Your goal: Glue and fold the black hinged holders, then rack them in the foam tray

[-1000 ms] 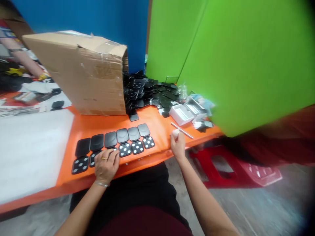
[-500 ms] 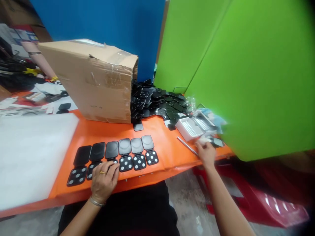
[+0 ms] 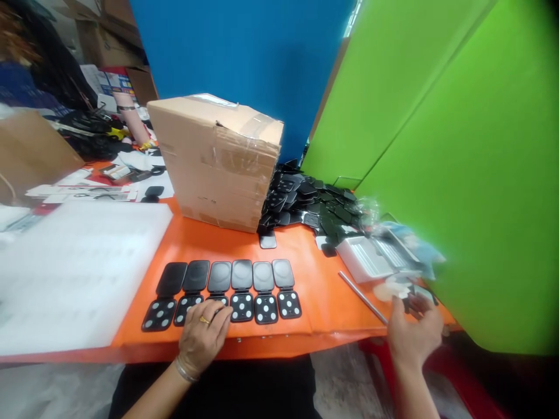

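A row of several open black cases lies on the orange table, their lower halves dotted with white pads. My left hand rests flat on one case in the row, fingers stretched out. My right hand is at the table's right edge, fingers curled at small black and white pieces; I cannot make out what, if anything, they hold. A thin metal rod lies just left of that hand.
A cardboard box lies on its side with a heap of black cases spilling behind it. A white tray sits near green panels. A white foam sheet covers the left. Another person's arm is far left.
My right hand has moved right from the table's front edge, past the rod, to the small pieces at the right edge. My left hand has stayed on the row of cases.
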The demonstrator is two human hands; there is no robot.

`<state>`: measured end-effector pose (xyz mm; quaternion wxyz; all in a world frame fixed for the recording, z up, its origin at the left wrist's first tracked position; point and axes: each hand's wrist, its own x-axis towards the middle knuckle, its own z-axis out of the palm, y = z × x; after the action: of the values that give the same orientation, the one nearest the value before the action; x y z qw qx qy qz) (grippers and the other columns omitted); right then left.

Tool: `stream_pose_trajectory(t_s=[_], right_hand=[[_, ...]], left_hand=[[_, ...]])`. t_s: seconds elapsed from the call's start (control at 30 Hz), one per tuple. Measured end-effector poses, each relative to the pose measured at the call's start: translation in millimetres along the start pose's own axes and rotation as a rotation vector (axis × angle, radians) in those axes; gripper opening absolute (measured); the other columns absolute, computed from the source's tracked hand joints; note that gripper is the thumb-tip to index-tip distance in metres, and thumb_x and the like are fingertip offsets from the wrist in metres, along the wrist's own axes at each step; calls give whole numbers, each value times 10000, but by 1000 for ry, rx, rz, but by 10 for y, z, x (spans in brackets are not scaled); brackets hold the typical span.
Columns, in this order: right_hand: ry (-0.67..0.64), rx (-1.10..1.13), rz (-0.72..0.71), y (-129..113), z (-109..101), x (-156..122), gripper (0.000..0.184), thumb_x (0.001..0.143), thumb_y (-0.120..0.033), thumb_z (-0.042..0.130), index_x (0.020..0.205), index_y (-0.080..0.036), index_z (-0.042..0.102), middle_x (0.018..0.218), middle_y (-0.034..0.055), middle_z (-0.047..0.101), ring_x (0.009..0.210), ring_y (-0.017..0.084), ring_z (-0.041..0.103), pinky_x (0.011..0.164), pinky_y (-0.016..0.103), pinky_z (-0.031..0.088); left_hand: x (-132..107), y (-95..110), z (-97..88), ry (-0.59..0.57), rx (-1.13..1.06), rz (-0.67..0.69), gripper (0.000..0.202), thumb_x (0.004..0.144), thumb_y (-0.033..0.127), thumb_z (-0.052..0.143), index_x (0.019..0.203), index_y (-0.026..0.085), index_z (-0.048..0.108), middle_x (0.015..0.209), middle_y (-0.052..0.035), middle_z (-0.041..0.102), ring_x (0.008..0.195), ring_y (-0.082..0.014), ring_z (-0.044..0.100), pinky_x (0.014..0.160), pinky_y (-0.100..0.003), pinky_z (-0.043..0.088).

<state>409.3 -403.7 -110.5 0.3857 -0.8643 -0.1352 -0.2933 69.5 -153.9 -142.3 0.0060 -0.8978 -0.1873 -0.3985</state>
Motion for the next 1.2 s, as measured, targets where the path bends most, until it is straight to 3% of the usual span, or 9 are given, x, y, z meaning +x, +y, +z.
stream_pose_trajectory(t_s=[0.1,0.27,0.33,0.43,0.57,0.8,1.0,1.2], right_hand=[[37,46,-142,-336,40,-169,341,851,-402,541,1048,-138,627,978,152,646,897,284,599,854,436,464],[-242,222,-401,-739,458,-333,206,896,-326,497,966,-174,618,921,102,655,881,236,598,829,393,474],[-336,173,-449,-834,669,-315,214,909,-306,444,939,-179,613,917,100,652,905,237,582,843,397,463],[-478,-51,-455,-926,972,-183,260,882,-248,407,981,-150,626,1005,138,645,975,260,550,864,406,443],[-528,-233,-450,-1017,1295,153,285,821,-186,456,1009,-86,645,1143,207,593,1085,303,487,939,432,363],[-612,-474,-423,-1138,1541,608,244,815,-172,497,955,-38,644,1061,237,631,1212,352,387,1006,512,191],[-651,-542,-342,-1094,1718,739,293,859,-217,472,994,-11,631,1032,262,638,1157,350,435,954,501,218],[-619,-465,-252,-1006,1860,818,162,795,-123,550,730,-20,657,798,238,660,919,311,582,801,447,328]], left_hand=[[-5,6,0,-10,-14,-27,177,823,106,626,987,170,648,914,-75,654,888,-243,595,811,-406,444],[-31,-7,13,-9,-24,-19,189,825,111,626,1001,178,647,919,-73,655,899,-240,601,823,-402,445],[-47,-19,24,3,-13,-3,195,818,111,635,1001,177,647,913,-74,658,894,-241,603,819,-400,445],[-64,-38,43,19,9,4,206,813,121,647,1010,182,644,914,-76,661,889,-239,609,819,-396,444],[-57,-45,52,38,17,7,213,809,123,654,1012,186,641,911,-75,660,883,-237,613,817,-390,447],[-43,-34,42,40,66,15,177,812,140,645,982,186,656,897,-71,672,874,-231,625,823,-386,446],[-72,-45,54,16,42,22,200,795,140,654,989,189,657,913,-67,676,896,-228,623,840,-380,441],[-56,-13,42,7,29,-25,183,803,145,636,979,187,658,921,-71,670,911,-228,599,847,-385,435]])
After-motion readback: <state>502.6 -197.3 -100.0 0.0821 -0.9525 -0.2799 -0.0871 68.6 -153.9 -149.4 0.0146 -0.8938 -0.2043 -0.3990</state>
